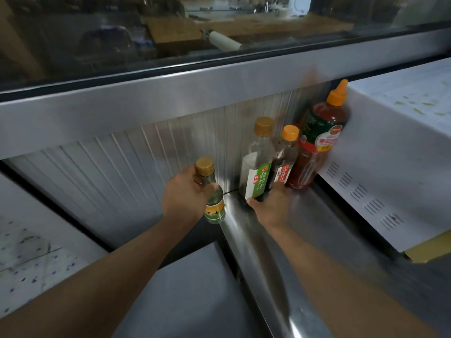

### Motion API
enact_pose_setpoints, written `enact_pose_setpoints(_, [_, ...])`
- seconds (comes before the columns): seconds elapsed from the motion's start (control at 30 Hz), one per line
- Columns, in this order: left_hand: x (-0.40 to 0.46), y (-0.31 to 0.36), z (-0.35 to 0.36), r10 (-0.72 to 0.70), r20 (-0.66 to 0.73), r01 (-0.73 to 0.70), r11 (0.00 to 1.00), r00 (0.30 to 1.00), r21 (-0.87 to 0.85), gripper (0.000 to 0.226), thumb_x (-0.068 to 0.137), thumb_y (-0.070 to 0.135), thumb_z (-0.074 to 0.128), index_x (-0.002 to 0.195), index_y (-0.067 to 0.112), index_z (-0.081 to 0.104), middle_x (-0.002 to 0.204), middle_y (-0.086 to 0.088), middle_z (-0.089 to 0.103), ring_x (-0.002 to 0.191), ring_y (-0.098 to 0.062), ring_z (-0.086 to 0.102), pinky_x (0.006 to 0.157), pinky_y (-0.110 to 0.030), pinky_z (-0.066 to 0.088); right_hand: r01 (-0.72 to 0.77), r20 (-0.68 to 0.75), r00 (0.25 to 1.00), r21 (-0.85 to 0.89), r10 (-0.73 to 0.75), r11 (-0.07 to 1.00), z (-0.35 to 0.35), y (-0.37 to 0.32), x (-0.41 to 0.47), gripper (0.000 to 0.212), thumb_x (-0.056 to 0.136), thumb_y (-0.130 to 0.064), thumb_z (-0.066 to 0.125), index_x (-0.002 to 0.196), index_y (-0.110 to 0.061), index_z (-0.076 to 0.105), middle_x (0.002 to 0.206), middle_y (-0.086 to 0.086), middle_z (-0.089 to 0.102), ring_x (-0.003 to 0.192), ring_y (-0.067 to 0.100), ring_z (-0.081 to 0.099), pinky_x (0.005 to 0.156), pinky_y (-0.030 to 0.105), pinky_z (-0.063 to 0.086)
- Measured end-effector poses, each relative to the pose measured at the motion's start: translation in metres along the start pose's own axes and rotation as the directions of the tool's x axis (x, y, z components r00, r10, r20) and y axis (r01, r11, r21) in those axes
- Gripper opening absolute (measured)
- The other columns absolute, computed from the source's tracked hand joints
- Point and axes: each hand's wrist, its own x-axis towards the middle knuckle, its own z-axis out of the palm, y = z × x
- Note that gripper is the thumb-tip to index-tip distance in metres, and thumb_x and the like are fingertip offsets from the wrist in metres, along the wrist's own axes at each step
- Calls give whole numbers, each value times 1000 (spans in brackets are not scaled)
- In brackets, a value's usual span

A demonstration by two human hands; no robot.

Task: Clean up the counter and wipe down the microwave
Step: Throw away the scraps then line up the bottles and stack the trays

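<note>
Three sauce bottles crowd the tabletop corner beside the microwave, likely to free wiping room. Our left hand wraps a small bottle; our right hand curls round the green-labelled bottle.

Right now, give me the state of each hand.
Left hand: holding the small gold-capped bottle.
Right hand: fingers around the base of the green-labelled bottle.

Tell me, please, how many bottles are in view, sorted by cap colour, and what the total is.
Gold caps: 2, the small bottle gripped by the left hand and the tall clear bottle that the right hand touches at its base.
Orange caps: 2, the dark sauce bottle and the big red sauce bottle beside the microwave.
Total: 4 bottles.
</note>
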Motion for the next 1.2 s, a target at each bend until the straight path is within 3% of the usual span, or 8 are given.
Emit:
enact_pose_setpoints(0.2, [10,-6,7,51,-12,-51,998,999,31,20,78,26,72,89,21,57,77,5,57,79,-19,57,73,-31,44,-49,9,999,-19,50,999,19,4,17,64,69,-24,83,116,5,51,119,19,60,106,30,60,85,34,51])
enact_pose_setpoints(0.6, [23,-5,17,89,-5,-89,995,996,36,22,78,26,72,94,16,60,79,2,61,78,-20,60,73,-34,50,-48,-92,995,-43,44,998,25,2,27,60,66,-26,85,106,5,52,109,21,62,97,32,62,69,27,39])
enact_pose_setpoints(0.93, [35,9,43,46,15,-47,997,999,63,21,78,27,72,83,17,54,74,1,59,79,-25,61,72,-37,51,17,125,992,-195,8,981,-16,14,6,65,76,-24,72,129,-5,40,130,16,48,120,32,47,96,36,44])
enact_pose_setpoints(1.2, [41,15,66,54,-31,-48,983,998,175,23,78,28,72,89,13,57,85,-6,64,84,-27,61,73,-38,49,75,194,981,-244,-26,967,-32,29,2,57,76,-29,69,125,-11,46,129,10,49,122,28,44,100,36,43])
